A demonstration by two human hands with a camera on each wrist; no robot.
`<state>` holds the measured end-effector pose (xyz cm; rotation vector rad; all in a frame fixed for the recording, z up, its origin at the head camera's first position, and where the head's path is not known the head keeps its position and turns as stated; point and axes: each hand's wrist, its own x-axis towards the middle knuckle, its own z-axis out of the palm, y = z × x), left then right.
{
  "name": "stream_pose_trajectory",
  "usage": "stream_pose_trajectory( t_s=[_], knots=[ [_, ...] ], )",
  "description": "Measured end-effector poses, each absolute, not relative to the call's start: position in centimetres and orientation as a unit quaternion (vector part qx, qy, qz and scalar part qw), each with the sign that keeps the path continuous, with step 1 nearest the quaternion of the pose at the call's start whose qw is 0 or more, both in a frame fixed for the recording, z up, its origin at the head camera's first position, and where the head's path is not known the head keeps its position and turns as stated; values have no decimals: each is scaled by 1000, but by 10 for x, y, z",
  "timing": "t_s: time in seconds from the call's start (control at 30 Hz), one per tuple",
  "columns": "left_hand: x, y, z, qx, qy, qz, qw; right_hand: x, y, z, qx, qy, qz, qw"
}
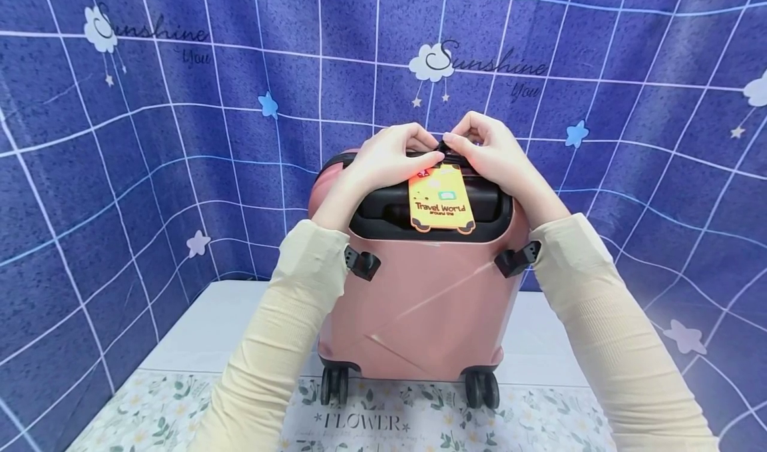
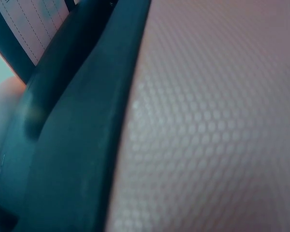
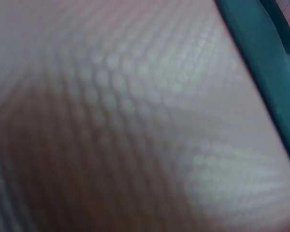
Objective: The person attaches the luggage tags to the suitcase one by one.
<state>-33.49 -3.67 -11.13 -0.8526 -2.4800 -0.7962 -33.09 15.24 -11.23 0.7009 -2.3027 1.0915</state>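
A pink hard-shell suitcase (image 1: 419, 305) stands upright in the head view. A yellow luggage tag (image 1: 442, 199) printed "Travel world" hangs at its black top handle recess (image 1: 377, 206). My left hand (image 1: 392, 151) pinches the tag's black strap (image 1: 442, 148) between thumb and fingers. From the other side, my right hand (image 1: 493, 147) pinches the same strap, its fingertips close to the left ones. The wrist views show mostly the textured pink shell (image 2: 208, 121), with the black recess edge (image 3: 261, 63) beside it. The strap's fine details are hidden by my fingertips.
Black caster wheels (image 1: 482, 389) carry the suitcase on a white surface (image 1: 234, 312) with a flower-printed cloth (image 1: 180, 405) at the front. A blue gridded curtain (image 1: 240, 106) closes in the back and both sides.
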Motion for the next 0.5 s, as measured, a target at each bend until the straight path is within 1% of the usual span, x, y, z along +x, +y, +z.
stream_pose_trajectory(
  t_s=[0.3,0.5],
  knots=[
    [-335,-36,-111,-307,-886,-284,202,-332,152,-112,250,-848,390,258],
    [-334,-36,-111,-303,-888,-282,201,-331,153,-111,239,-850,399,248]
  ],
)
